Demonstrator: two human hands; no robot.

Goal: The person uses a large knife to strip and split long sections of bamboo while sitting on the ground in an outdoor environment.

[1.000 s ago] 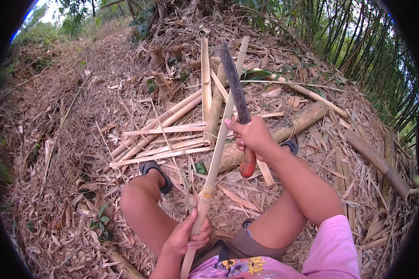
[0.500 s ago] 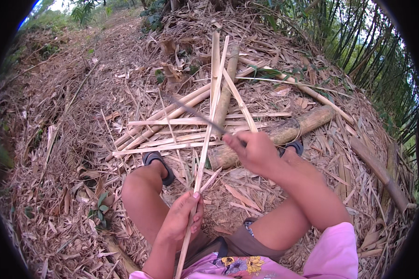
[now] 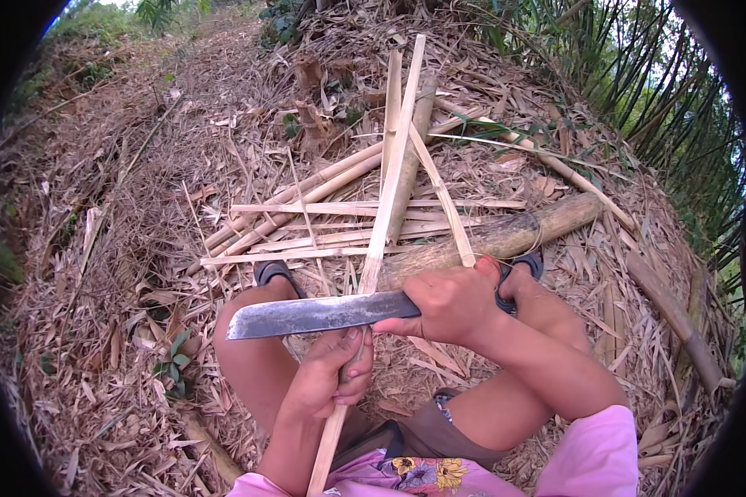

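Note:
A long pale bamboo strip [image 3: 396,178] runs from my lap up and away, past the cut bamboo in front of me. Low on it, my left hand [image 3: 333,371] is closed around the strip. My right hand [image 3: 452,302] grips a machete [image 3: 315,315]; its handle is hidden in my fist. The wide, dark blade lies flat-on to view and crosses over the strip just beyond my left fingers, its tip pointing left. Whether the edge bites into the strip I cannot tell.
A thick bamboo pole [image 3: 539,225] lies between my feet and to the right, with several split strips [image 3: 307,253] beside it. Thinner poles [image 3: 307,197] lie behind. Dry leaf litter [image 3: 124,273] covers the slope; green bamboo stems [image 3: 638,91] rise at right.
The machete has come down and toward me, its blade turning from edge-on to broadside across the strip. My right hand has lowered; the strip has rolled to show a wider face.

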